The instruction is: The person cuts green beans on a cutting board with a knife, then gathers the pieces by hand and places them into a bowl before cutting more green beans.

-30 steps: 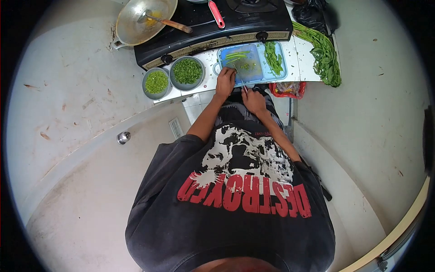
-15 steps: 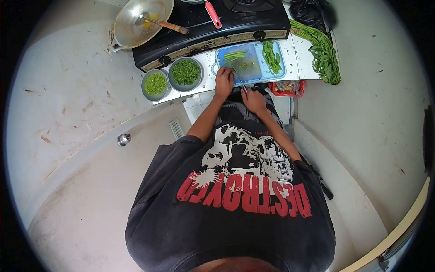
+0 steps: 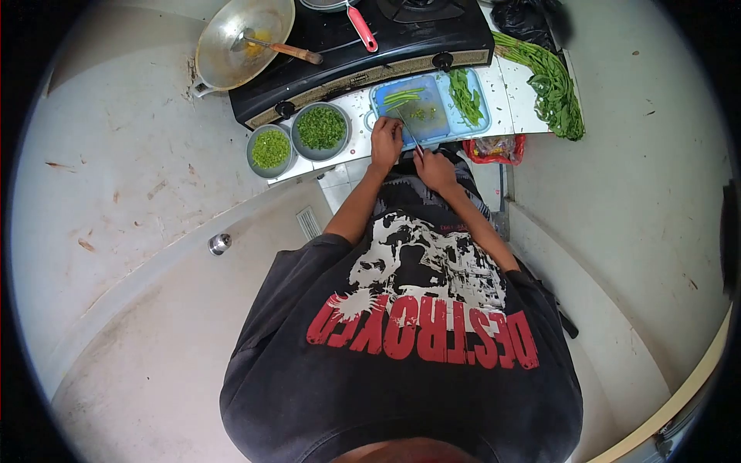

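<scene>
My right hand (image 3: 437, 170) is closed around the handle of a knife (image 3: 411, 133), whose blade points up and left over the blue cutting board (image 3: 437, 116). At the board's lower left edge lies my left hand (image 3: 386, 140), its fingers bent together near the knife; what they hold, if anything, is too small to make out. Green stalks (image 3: 404, 98) lie on the board just beyond my fingers. Small cut bits (image 3: 419, 113) are scattered right of the blade. Leafy greens (image 3: 465, 97) rest on the board's right part.
Two grey bowls hold chopped greens, one lighter (image 3: 270, 149) and one darker (image 3: 321, 128). Behind are a black stove (image 3: 347, 65), a wok (image 3: 241, 46) with a wooden-handled spatula and a red-handled pan (image 3: 361, 29). A leafy bunch (image 3: 554, 100) lies right, above a red basket (image 3: 494, 150).
The whole view has shifted slightly. Both hands keep nearly the same place at the board, and the knife is still in my right hand.
</scene>
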### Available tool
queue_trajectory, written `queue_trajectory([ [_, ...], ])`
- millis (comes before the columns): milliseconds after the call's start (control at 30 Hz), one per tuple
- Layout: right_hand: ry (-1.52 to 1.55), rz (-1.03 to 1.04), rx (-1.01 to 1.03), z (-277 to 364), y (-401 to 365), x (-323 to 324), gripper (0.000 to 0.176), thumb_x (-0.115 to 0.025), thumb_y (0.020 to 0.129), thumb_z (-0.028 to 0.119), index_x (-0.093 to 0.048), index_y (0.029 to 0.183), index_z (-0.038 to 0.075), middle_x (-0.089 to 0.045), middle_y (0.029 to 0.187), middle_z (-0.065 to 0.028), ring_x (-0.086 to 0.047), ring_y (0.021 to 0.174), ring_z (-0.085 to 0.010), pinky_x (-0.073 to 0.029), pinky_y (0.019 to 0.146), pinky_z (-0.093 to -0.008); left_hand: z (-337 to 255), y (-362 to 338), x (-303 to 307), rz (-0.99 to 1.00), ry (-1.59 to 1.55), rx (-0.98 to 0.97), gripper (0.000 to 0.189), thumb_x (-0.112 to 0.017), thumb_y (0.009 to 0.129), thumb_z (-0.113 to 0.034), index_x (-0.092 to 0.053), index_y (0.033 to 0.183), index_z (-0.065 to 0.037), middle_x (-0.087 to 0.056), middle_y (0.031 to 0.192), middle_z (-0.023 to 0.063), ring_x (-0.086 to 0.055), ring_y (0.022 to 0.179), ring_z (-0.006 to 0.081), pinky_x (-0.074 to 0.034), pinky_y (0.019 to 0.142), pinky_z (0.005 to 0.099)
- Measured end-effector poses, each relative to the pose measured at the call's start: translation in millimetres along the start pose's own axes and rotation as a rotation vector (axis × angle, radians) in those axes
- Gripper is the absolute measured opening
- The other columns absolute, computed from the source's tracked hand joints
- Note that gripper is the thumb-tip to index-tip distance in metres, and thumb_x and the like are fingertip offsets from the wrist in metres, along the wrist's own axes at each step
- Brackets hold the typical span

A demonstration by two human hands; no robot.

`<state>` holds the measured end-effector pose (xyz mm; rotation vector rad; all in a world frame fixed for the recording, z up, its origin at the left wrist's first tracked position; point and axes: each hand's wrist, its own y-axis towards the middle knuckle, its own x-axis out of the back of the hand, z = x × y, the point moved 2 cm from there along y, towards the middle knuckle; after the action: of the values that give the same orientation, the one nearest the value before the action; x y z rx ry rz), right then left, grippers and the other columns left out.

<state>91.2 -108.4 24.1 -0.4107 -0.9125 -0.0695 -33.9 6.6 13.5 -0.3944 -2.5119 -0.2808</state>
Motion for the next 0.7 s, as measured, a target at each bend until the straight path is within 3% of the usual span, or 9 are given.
queue_trajectory([
  [333,-0.03,0.035,-0.062,-6.9,-9.9,6.4,0.046,-0.052,0.102,0.043,-0.068,0.1,0.0,-0.07,0.081,-0.029,-0.07,0.077,-0.0494,-0.056,0.074,-0.0603,-3.4,2.9,2.3,-0.005,-0.104,0.047,0.012,-0.065,0.086,0.009,-0.071,0.095,0.004,-0.065,0.093,0.018,-0.069,0.075,0.0313,-0.056,0.069,0.0382],
  [433,-0.025,0.025,-0.078,-8.2,-6.6,8.4,0.045,-0.053,0.101,0.043,-0.068,0.101,0.001,-0.07,0.081,-0.029,-0.069,0.077,-0.0498,-0.055,0.075,-0.0615,-0.2,4.7,2.3,0.026,-0.048,0.08,0.012,-0.068,0.087,0.005,-0.072,0.097,0.001,-0.069,0.091,0.015,-0.072,0.079,0.0264,-0.057,0.074,0.0366],
  [700,-0.03,0.067,-0.028,-1.3,-9.6,7.7,0.047,-0.051,0.103,0.043,-0.067,0.098,-0.001,-0.07,0.08,-0.0288,-0.07,0.077,-0.0493,-0.057,0.074,-0.0583,3.4,5.1,2.0,0.042,-0.027,0.059,0.011,-0.068,0.087,0.005,-0.072,0.096,0.001,-0.067,0.093,0.0155,-0.072,0.08,0.028,-0.058,0.075,0.0374],
])
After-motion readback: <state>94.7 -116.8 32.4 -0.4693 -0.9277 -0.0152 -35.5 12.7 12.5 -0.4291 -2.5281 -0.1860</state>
